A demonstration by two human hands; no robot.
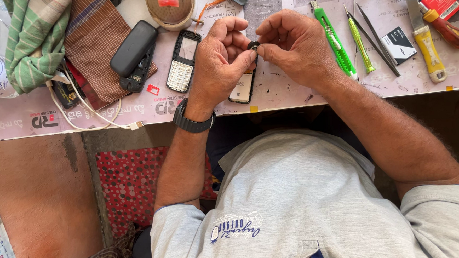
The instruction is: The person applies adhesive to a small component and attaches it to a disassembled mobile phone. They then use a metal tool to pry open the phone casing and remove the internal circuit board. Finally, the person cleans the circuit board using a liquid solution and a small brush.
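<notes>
Both my hands meet above the workbench edge, pinching a small dark round part [253, 44] between the fingertips. My left hand [220, 59], with a black watch on its wrist, grips it from the left. From the right, my right hand [296, 44] holds the same part. Under my left hand lies a phone board [241, 89], partly hidden. A black phone front frame with a white keypad [182, 61] lies just left of my left hand.
A black phone back cover [132, 47], checked cloths [96, 41] and a white cable [90, 118] lie at left. A round tan lid [171, 6] sits at the top. Green cutter [335, 42], green screwdriver [360, 43], tweezers [376, 35], a yellow-handled knife [426, 45] and a small battery [398, 44] lie at right.
</notes>
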